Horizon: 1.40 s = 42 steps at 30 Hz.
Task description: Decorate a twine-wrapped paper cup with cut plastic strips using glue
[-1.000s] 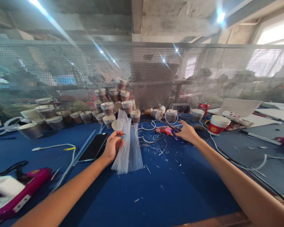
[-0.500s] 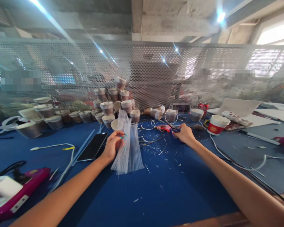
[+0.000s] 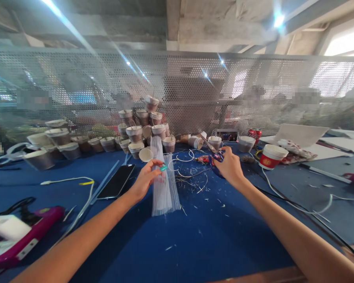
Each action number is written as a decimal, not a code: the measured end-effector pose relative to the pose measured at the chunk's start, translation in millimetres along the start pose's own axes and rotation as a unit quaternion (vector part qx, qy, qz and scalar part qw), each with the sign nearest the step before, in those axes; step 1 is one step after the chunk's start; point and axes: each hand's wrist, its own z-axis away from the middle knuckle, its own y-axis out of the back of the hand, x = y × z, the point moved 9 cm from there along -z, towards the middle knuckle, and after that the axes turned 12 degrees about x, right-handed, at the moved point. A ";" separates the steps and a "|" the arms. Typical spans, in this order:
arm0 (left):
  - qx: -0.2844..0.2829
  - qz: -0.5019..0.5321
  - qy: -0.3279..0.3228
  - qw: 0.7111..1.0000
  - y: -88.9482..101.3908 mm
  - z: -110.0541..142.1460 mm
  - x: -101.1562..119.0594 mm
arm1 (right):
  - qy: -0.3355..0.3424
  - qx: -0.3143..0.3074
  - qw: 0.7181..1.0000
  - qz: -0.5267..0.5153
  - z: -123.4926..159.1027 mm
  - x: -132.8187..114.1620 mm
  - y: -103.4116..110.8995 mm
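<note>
My left hand (image 3: pixel 146 179) is closed at the fingertips on a bundle of thin, clear plastic strips (image 3: pixel 162 196), which stands out pale against the blue table. Something teal shows at the fingertips; whether it is a nail or a small piece I cannot tell. More strips (image 3: pixel 173 184) lie just right of the held ones. In my right hand (image 3: pixel 231 167) is a pair of scissors (image 3: pixel 211 147) with dark blue-purple handles, blades pointing up and left, apart from the strips. Behind the scissors lies a red-and-dark object (image 3: pixel 203 159), partly hidden.
Small paper-rimmed pots (image 3: pixel 135 134) are stacked behind the strips. A black phone (image 3: pixel 116 181) lies left of my left hand, with a purple power strip (image 3: pixel 32 237) nearer. A red-and-white cup (image 3: pixel 271 157) stands right. White cords (image 3: pixel 190 157) and scraps are scattered mid-table.
My right hand has raised the scissors, so their blades now show clearly. My left hand has moved right, and the held strips have swung from slanted to nearly straight.
</note>
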 end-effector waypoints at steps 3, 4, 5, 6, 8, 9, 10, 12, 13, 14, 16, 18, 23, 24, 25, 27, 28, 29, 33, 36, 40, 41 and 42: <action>-0.010 -0.055 -0.014 0.998 -17.1 0.9 8.3 | -0.053 -0.035 0.989 -0.132 11.4 -8.6 -9.9; -0.012 -0.081 -0.025 0.996 -23.7 -0.7 13.6 | -0.087 -0.064 0.977 -0.183 16.7 -8.5 -17.5; -0.027 -0.106 -0.035 0.993 -33.1 -2.8 19.9 | -0.123 -0.101 0.960 -0.232 22.9 -8.3 -26.7; -0.048 -0.128 -0.050 0.989 -44.0 -5.2 28.9 | -0.154 -0.134 0.939 -0.277 28.7 -8.6 -34.9; -0.099 -0.171 -0.087 0.976 -68.2 -10.1 53.0 | -0.195 -0.170 0.902 -0.346 35.9 -8.6 -44.5; -0.111 -0.173 -0.119 0.971 -78.2 -12.7 70.6 | -0.206 -0.169 0.891 -0.368 36.3 -7.4 -45.3; -0.124 -0.163 -0.146 0.968 -87.1 -14.7 88.5 | -0.212 -0.161 0.885 -0.382 35.2 -5.7 -44.2; -0.126 -0.109 -0.200 0.965 -96.5 -17.7 124.0 | -0.208 -0.139 0.882 -0.399 30.5 -2.9 -39.4; -0.098 -0.063 -0.245 0.962 -93.2 -18.4 142.7 | -0.203 -0.131 0.883 -0.403 27.9 -2.3 -36.7; -0.060 -0.017 -0.284 0.957 -85.5 -18.6 156.3 | -0.198 -0.123 0.883 -0.406 25.4 -1.7 -33.9; 0.016 0.047 -0.311 0.949 -65.5 -20.4 160.0 | -0.200 -0.107 0.883 -0.410 21.6 0.6 -29.2; 0.060 0.083 -0.282 0.954 -47.8 -25.1 136.7 | -0.207 -0.094 0.882 -0.412 19.4 2.9 -25.9; 0.119 0.093 -0.106 0.983 -14.2 -33.1 30.2 | -0.210 -0.068 0.872 -0.437 19.5 3.6 -23.2; 0.130 0.088 -0.066 0.985 -9.0 -32.1 10.4 | -0.213 -0.066 0.865 -0.450 21.1 3.1 -24.2; 0.139 0.084 -0.027 0.986 -4.8 -30.2 -6.8 | -0.218 -0.067 0.857 -0.463 23.2 2.2 -25.9; 0.137 0.068 0.032 0.988 -1.1 -25.5 -29.5 | -0.222 -0.077 0.843 -0.484 28.3 -0.7 -30.5; 0.128 0.062 0.046 0.989 -0.8 -23.6 -34.5 | -0.222 -0.082 0.841 -0.487 30.8 -2.2 -32.7; 0.113 0.054 0.055 0.991 -1.8 -22.1 -37.0 | -0.218 -0.086 0.842 -0.486 33.1 -3.3 -34.6; 0.039 0.027 0.092 0.995 -8.4 -18.8 -40.5 | -0.198 -0.093 0.855 -0.471 38.0 -5.4 -39.9; -0.011 0.018 0.113 0.993 -13.8 -16.9 -42.8 | -0.193 -0.100 0.850 -0.479 39.0 -7.1 -42.2; -0.037 0.000 0.092 0.995 -14.7 -15.5 -37.8 | -0.177 -0.112 0.837 -0.505 38.6 -14.4 -41.0; -0.035 -0.011 0.082 0.996 -13.1 -15.5 -35.4 | -0.171 -0.118 0.833 -0.513 38.8 -17.2 -40.6; -0.032 -0.022 0.072 0.997 -11.2 -15.7 -32.4 | -0.166 -0.126 0.828 -0.520 39.3 -20.2 -40.5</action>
